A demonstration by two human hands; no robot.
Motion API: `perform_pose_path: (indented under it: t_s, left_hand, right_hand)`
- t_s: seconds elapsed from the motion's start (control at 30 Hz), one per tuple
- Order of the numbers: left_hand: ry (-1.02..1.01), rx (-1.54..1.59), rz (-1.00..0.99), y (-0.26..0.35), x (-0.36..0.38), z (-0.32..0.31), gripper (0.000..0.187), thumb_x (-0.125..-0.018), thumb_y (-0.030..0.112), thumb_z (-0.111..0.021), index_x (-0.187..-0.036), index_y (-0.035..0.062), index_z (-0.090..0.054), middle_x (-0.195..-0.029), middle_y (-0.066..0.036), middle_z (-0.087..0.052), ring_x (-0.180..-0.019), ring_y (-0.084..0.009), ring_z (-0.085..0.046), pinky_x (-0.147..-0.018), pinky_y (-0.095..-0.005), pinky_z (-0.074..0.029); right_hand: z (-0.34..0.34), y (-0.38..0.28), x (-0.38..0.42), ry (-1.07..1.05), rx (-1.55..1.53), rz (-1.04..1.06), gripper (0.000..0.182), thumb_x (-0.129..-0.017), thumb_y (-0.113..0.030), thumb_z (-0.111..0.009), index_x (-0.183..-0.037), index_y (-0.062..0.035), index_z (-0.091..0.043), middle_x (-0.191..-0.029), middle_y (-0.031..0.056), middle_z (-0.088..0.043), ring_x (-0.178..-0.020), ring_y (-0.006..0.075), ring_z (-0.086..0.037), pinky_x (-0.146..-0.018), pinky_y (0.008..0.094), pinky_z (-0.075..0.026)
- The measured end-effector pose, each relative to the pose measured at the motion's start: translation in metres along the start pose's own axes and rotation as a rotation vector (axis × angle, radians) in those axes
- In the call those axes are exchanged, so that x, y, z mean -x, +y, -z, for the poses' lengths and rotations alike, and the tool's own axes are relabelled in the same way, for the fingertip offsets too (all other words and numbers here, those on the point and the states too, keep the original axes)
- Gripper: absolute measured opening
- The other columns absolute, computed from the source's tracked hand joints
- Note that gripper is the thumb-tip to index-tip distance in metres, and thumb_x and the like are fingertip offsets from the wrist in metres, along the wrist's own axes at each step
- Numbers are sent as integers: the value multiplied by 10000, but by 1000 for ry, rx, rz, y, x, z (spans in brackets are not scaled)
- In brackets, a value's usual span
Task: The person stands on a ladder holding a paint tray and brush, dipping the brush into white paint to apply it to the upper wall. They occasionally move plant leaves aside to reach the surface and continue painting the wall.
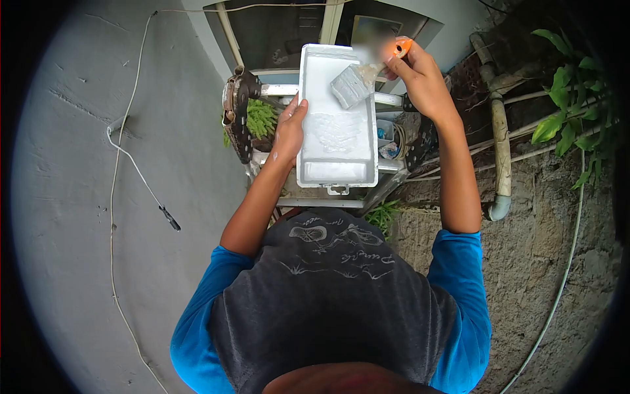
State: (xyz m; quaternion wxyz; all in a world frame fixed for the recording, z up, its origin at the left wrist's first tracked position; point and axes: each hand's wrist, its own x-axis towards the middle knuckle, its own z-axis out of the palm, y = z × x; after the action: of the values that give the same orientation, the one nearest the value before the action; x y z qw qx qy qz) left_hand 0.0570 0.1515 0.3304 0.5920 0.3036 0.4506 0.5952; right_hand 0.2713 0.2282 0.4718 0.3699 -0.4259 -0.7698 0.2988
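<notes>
A white paint tray (pixel 338 141) with wet white paint in it sits in front of me, over the metal ladder. My left hand (pixel 289 131) grips its left side, thumb lying on the rim. In my right hand (pixel 420 79) is a paintbrush (pixel 352 87) with an orange handle end, the fingers closed round the handle. The wide bristles, coated in whitish-grey paint, are tilted over the upper right part of the tray. A blurred patch hides part of the handle.
Ladder rungs (pixel 280 89) pass behind the tray. A grey wall (pixel 65 197) with a hanging cable (pixel 134 167) stands left. On the right are a rough wall (pixel 525 282), a pipe (pixel 501 138) and a leafy plant (pixel 563 92). A window (pixel 275 39) is ahead.
</notes>
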Motion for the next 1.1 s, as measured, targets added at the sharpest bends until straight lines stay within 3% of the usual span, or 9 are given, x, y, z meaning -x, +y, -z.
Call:
perform_pose_path:
  t_s: [0.47,0.57,0.7,0.77,0.8,0.87,0.97,1.1]
  left_hand:
    - [-128,230,0,-11,-3,8,535,-1006,181,-483,-1491,20,-322,-1315,-127,-558,-1140,-181,-575,-959,-298,-469]
    - [-75,242,-14,-8,-2,7,535,-994,199,-504,-1463,-4,-351,-1281,-144,-575,-1111,-198,-603,-935,-312,-494]
    - [-124,265,125,-7,-3,12,498,-971,287,-538,-1352,-26,-467,-1204,-164,-617,-1054,-230,-642,-910,-336,-521]
    - [-128,294,174,-10,-3,13,499,-963,315,-544,-1319,-30,-491,-1175,-166,-629,-1028,-239,-653,-901,-343,-528]
    - [-127,303,192,-11,-4,13,513,-958,336,-542,-1313,-31,-495,-1171,-171,-631,-1018,-244,-657,-896,-348,-530]
    - [-130,310,215,-13,-5,12,528,-953,357,-541,-1308,-32,-499,-1166,-175,-633,-1008,-249,-661,-891,-353,-533]
    - [-91,274,204,-13,-4,11,545,-950,384,-529,-1299,-34,-504,-1162,-171,-634,-1004,-251,-664,-888,-354,-535]
    - [-94,252,199,-10,-2,11,503,-970,339,-517,-1290,-45,-473,-1151,-167,-611,-1018,-239,-646,-881,-357,-538]
  right_hand:
    - [-13,-1,-16,-110,159,51,317,-991,-311,-521,-973,2,-565,-717,97,-593,-647,190,-553,-643,348,-438]
    - [-16,4,-19,-94,120,51,321,-991,-310,-519,-964,6,-564,-704,100,-588,-634,199,-541,-642,355,-432]
    - [-19,2,-20,-120,161,52,319,-989,-304,-522,-959,12,-561,-708,110,-591,-625,201,-532,-636,358,-429]
    - [-16,-7,-16,-128,176,42,303,-994,-306,-540,-1019,-8,-589,-777,50,-590,-697,124,-546,-674,296,-468]
    - [-17,-6,-16,-127,177,40,303,-994,-306,-540,-1019,-8,-589,-777,50,-590,-697,124,-546,-674,296,-468]
    - [-22,-4,-15,-138,200,103,326,-994,-308,-509,-921,8,-545,-689,131,-564,-634,231,-540,-634,379,-420]
    - [-21,-9,-17,-115,184,124,331,-993,-313,-501,-907,5,-535,-682,152,-550,-637,265,-541,-636,396,-416]
    - [-25,-6,-23,-195,306,112,337,-1005,-347,-510,-977,-15,-564,-748,99,-589,-674,173,-554,-665,329,-458]
